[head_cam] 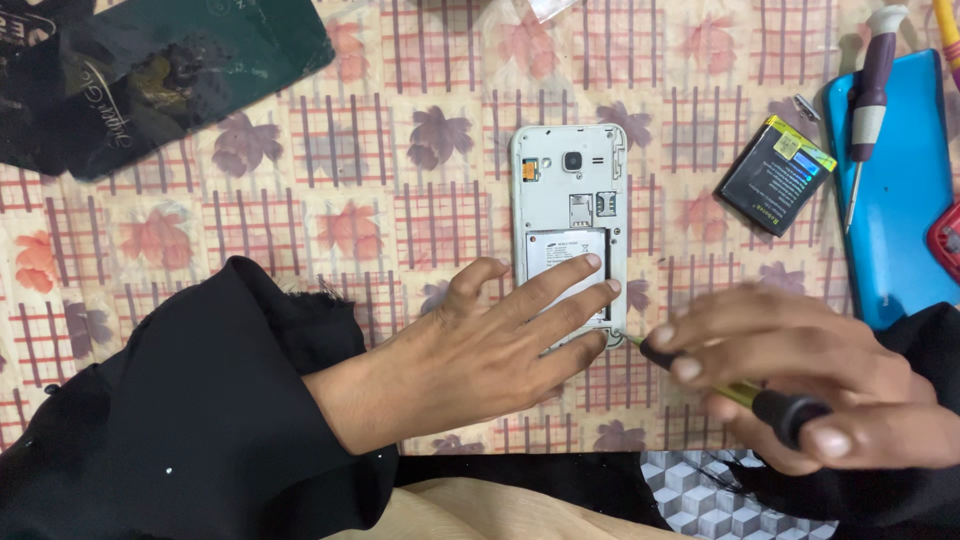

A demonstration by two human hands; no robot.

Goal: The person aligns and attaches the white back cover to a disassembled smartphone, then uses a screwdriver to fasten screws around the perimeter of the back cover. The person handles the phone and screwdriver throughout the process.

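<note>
The left hand lies flat and spread, fingers pinning the lower half of a white phone with its back cover off; it grips nothing, only presses. The phone sits face down on the patterned tablecloth, directly under those fingertips. The right hand is closed round a yellow-shafted screwdriver, its tip at the phone's lower corner, just beside the left fingertips. Beyond the right hand lie a loose battery, a blue cover and a second screwdriver. Judgement: the phone is light, rigid and slippery on this cloth; best held by its side edges, clear of the exposed slots
</note>
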